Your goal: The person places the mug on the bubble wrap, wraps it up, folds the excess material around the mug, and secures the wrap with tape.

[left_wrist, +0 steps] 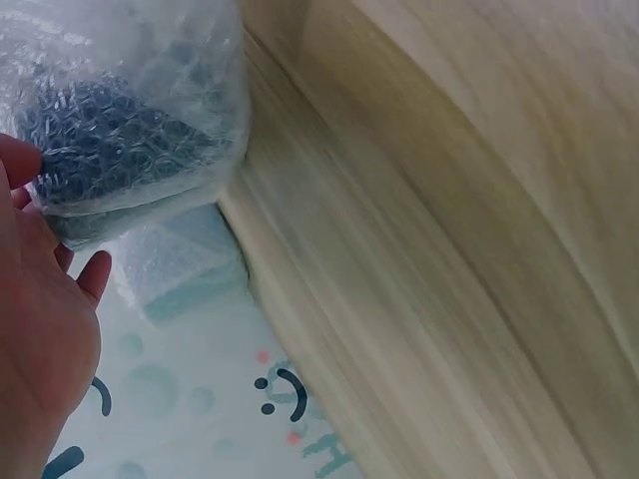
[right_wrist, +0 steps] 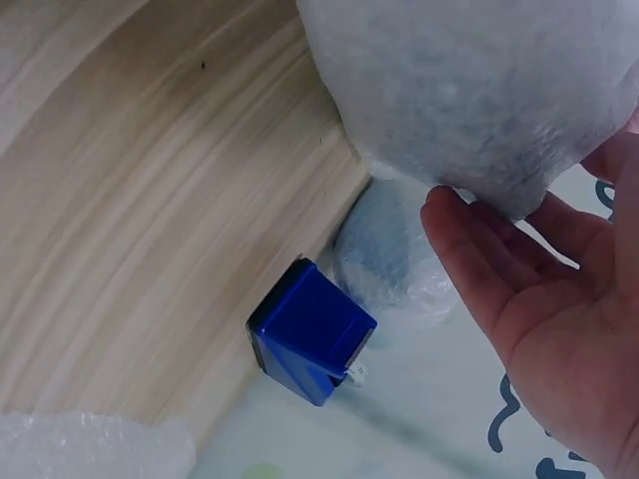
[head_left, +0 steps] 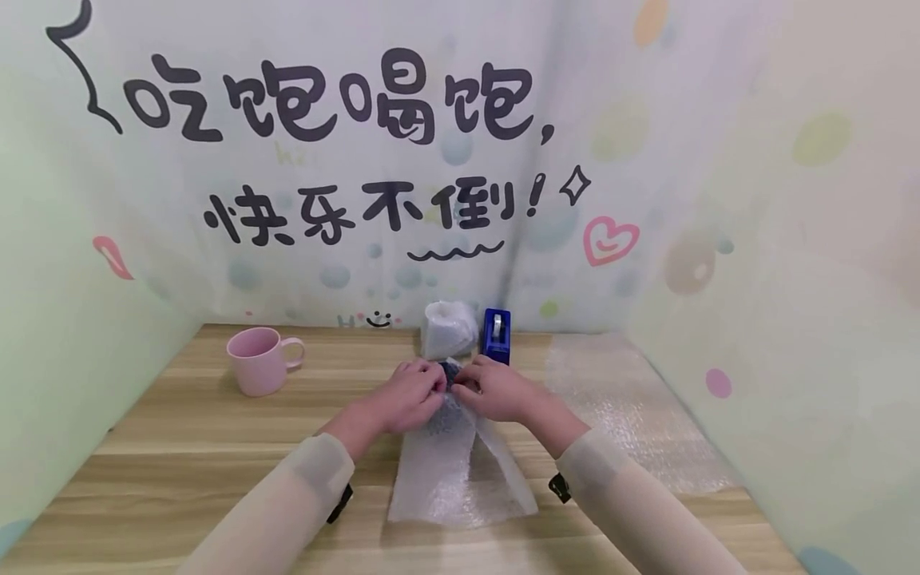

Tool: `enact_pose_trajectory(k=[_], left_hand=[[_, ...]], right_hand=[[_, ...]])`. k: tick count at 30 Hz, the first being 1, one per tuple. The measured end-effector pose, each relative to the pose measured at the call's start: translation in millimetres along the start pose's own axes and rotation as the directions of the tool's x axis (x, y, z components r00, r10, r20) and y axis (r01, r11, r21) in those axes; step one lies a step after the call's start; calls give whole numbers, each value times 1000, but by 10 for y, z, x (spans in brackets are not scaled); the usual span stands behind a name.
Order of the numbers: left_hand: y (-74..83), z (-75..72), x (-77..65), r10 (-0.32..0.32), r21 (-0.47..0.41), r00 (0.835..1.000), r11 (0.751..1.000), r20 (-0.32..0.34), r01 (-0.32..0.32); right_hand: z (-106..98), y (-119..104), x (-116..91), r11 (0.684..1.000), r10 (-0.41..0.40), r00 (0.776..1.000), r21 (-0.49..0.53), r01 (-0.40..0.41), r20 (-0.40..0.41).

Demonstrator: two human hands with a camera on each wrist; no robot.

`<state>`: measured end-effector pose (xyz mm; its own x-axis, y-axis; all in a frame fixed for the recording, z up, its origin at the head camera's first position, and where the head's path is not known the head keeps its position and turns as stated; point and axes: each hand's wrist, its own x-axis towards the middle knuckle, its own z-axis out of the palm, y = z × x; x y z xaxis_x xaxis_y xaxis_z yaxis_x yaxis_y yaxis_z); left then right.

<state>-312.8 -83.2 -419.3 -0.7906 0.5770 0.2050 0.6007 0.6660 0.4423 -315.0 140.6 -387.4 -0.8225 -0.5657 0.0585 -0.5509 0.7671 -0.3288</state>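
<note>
A sheet of bubble wrap point(head_left: 434, 479) is partly folded round a dark blue object, whose kind I cannot tell through the wrap. In the left wrist view the dark patterned bundle point(left_wrist: 120, 145) shows through the bubbles. My left hand point(head_left: 415, 395) holds the upper left edge of the wrap. On the other side, my right hand point(head_left: 497, 389) pinches its upper right edge, fingertips close to the left hand's. The lower end of the sheet spreads toward me with a flap standing out to the right. From the right wrist, the wrap point(right_wrist: 469, 100) looks whitish over something dark.
A pink mug point(head_left: 259, 363) stands at the left. Behind the hands are a bubble-wrapped bundle point(head_left: 447, 329) and a blue tape dispenser point(head_left: 497, 335), both near the wall. Another flat bubble wrap sheet point(head_left: 618, 407) lies at the table's right side.
</note>
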Motion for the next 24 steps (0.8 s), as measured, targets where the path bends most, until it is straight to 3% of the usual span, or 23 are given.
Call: enact_pose_trajectory(k=[5,12,19,24], left_hand=[[-32,11,-86,9,-65,1000,998,-14,-10],[-158,-38,-199,83,-115,989,989,-124,-97],[-186,-132,-97,83,-177,996,981,21,-78],[-181,-138,-45,98,-137,995,986,-11,-98]], right_hand=[[19,30,32,1000,-29,998,-1,30,53],[0,63,84,997,-78,993,10,77,89],[-17,72,86,997,-75,992,29,72,98],[-13,80,58,997,-76,996,19,75,53]])
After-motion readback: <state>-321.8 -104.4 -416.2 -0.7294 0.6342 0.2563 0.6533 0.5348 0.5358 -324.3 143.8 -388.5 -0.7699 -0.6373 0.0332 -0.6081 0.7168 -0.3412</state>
